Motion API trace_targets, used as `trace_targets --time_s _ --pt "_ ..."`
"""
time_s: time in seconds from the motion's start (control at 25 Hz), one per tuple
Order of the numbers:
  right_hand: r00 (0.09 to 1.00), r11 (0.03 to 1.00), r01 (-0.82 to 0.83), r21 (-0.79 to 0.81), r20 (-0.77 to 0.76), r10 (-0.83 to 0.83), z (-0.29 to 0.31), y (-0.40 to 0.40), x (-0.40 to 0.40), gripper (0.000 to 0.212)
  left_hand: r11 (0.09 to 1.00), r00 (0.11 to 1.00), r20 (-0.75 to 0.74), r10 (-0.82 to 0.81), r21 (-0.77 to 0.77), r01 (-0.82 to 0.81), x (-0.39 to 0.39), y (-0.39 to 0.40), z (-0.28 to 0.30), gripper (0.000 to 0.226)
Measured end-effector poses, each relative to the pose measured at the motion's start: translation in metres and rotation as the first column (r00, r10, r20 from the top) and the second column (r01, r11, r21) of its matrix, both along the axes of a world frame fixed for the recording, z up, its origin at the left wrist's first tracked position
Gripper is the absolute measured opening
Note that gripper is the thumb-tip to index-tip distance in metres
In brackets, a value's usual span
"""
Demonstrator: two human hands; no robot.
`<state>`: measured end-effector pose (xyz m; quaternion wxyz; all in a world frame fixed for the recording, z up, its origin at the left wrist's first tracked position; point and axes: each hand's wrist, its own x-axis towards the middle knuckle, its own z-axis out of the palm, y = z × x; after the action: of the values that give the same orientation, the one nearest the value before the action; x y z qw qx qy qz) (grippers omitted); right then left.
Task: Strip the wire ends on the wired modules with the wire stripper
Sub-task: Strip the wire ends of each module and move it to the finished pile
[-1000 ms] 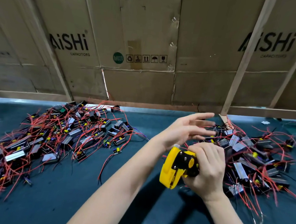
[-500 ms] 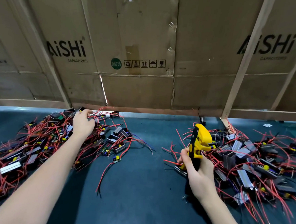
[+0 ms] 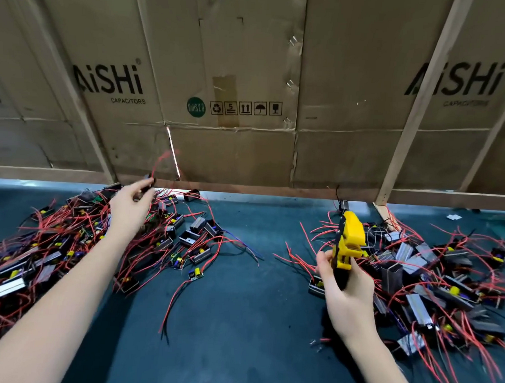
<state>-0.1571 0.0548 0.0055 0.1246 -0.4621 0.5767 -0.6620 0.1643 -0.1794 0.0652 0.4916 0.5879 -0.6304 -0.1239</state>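
Your left hand pinches what looks like a small black module with red wires, lifted above the left heap; your right hand grips the yellow-and-black wire stripper upright. Both heaps on the dark green surface suggest much remains.

Cardboard wall (taped), teal tabletop.

Bare mat between two module piles
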Motion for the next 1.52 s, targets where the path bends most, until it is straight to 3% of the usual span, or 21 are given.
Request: trace_targets --time_s 0.08,0.16,0.24,0.32,0.44,0.56,0.64,0.72,0.8,0.84,0.92,1.04,1.08,1.2,1.28,1.36,1.44,1.52 --pt "0.999 1.000 0.006 0.008 0.038 -0.006 0.003 0.000 0.000 0.034 0.987 0.964 -0.218 -0.155 -0.085 0.139 -0.014 0.022 0.026 0.030" --pt "0.983 0.998 -0.062 0.001 0.173 0.061 0.008 0.001 0.000 0.036 0.926 0.891 -0.250 -0.378 -0.105 0.363 -0.032 0.055 0.042 0.032" --pt "0.928 0.977 -0.208 -0.036 0.309 0.209 0.014 0.004 -0.001 0.041 0.846 0.837 -0.133 -0.530 -0.014 0.534 -0.053 0.093 0.030 0.032" --pt "0.864 0.936 -0.343 -0.072 0.367 0.345 0.019 0.009 0.000 0.044 0.786 0.786 0.073 -0.614 0.148 0.600 -0.078 0.137 -0.005 0.028" --pt "0.857 0.903 -0.429 0.033 0.329 0.395 0.018 0.014 0.004 0.041 0.706 0.617 0.343 -0.708 0.318 0.633 -0.106 0.181 -0.045 0.025" --pt "0.874 0.874 -0.453 0.174 0.278 0.398 0.014 0.014 0.005 0.047 0.688 0.501 0.511 -0.698 0.288 0.666 -0.117 0.184 -0.041 0.018" --pt "0.870 0.863 -0.463 0.200 0.290 0.399 0.014 0.014 0.005 0.048 0.683 0.543 0.483 -0.687 0.175 0.709 -0.120 0.183 -0.027 0.012" --pt "0.867 0.859 -0.466 0.213 0.304 0.395 0.015 0.015 0.003 0.046 0.584 0.537 0.306 -0.786 0.084 0.807 -0.123 0.190 -0.017 0.004" --pt "0.854 0.843 -0.493 0.218 0.308 0.419 0.016 0.018 -0.001 0.044 0.443 0.436 0.080 -0.896 0.186 0.877 -0.128 0.201 -0.011 0.011" --pt "0.844 0.828 -0.515 0.224 0.300 0.444 0.016 0.019 -0.002 0.042 0.388 0.392 0.050 -0.919 0.302 0.871 -0.131 0.205 -0.012 0.020" --pt "0.830 0.790 -0.553 0.265 0.260 0.494 0.016 0.023 -0.004 0.037 0.366 0.306 0.200 -0.931 0.519 0.773 -0.137 0.211 -0.021 0.039" --pt "0.795 0.732 -0.606 0.313 0.258 0.548 0.015 0.026 -0.001 0.043 0.338 0.196 0.292 -0.936 0.596 0.728 -0.142 0.212 -0.024 0.037" --pt "0.787 0.729 -0.615 0.301 0.292 0.544 0.014 0.026 0.000 0.047 0.359 0.198 0.320 -0.927 0.594 0.720 -0.141 0.205 -0.020 0.033" --pt "0.782 0.780 -0.589 0.212 0.394 0.484 0.013 0.023 -0.001 0.041 0.634 0.214 0.649 -0.730 0.527 0.565 -0.127 0.178 -0.004 0.035" --pt "0.738 0.821 -0.568 0.055 0.475 0.479 0.013 0.020 -0.002 0.031 0.742 0.208 0.761 -0.615 0.468 0.481 -0.117 0.165 0.000 0.045" --pt "0.704 0.862 -0.493 -0.118 0.529 0.474 0.014 0.017 -0.007 0.023 0.736 0.382 0.650 -0.657 0.443 0.512 -0.116 0.164 -0.004 0.051" --pt "0.842 0.938 -0.322 -0.124 0.415 0.344 0.015 0.017 -0.017 0.020 0.743 0.586 0.461 -0.667 0.350 0.571 -0.124 0.171 -0.013 0.049" --pt "0.985 0.995 -0.087 -0.044 0.143 0.093 0.012 0.019 -0.028 0.026 0.745 0.649 0.369 -0.666 0.284 0.603 -0.135 0.178 -0.024 0.033"
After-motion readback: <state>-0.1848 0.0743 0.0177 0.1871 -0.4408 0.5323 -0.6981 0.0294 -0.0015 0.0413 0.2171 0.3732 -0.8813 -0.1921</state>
